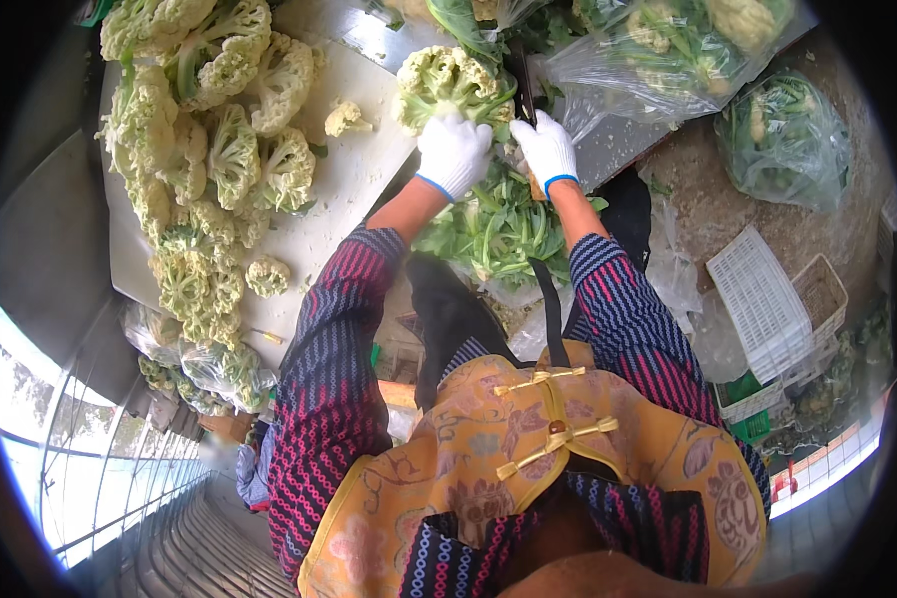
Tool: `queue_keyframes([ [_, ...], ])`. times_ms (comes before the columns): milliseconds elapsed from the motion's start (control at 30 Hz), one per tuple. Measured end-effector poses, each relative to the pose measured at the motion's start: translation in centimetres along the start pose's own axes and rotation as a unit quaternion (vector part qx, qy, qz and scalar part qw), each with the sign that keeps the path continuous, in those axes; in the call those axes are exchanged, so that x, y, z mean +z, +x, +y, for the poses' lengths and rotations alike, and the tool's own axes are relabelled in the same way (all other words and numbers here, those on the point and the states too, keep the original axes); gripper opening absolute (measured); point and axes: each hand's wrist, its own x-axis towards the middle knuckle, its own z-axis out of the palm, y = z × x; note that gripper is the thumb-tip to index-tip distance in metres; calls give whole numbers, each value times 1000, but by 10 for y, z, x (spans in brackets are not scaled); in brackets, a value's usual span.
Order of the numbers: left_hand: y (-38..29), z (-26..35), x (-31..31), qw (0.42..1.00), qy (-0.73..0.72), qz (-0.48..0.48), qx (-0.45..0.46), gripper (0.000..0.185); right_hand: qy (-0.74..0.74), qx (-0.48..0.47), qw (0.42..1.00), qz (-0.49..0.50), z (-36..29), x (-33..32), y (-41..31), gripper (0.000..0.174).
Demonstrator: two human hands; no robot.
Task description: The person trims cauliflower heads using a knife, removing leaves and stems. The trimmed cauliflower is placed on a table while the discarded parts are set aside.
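Observation:
A cauliflower head (448, 78), pale cream with a green stalk, lies at the front of my body, and my left hand (454, 153) in a white knit glove is closed around its base. Close by on the right, my right hand (546, 149), gloved the same way, grips a knife (522, 78) whose dark blade points away from me. Part of what seems to be its wooden handle shows below the palm. Under both hands sits a heap of trimmed green cauliflower leaves (501, 228). Leaves partly cover the head's right side.
Many cut cauliflower heads (217, 149) are piled on the metal table (351, 194) at left, with a loose floret (347, 118) nearby. Plastic-bagged cauliflower (665, 52) lies at upper right. Another filled bag (785, 142) and white plastic crates (762, 299) stand on the floor.

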Motion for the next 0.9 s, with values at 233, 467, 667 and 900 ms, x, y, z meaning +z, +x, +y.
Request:
queue_keyframes([
  [233,-12,-50,-43,775,-468,-316,-283,43,-66,-27,997,-21,-4,1,2,59],
  [467,-38,-20,-29,441,-833,85,-322,23,-60,-28,997,47,-3,20,14,69],
  [667,-44,34,-53,737,-533,-317,-269,53,18,-20,1000,3,38,41,3,81],
  [900,-126,-19,14,686,-333,86,-641,83,77,53,995,-40,17,36,-3,63],
])
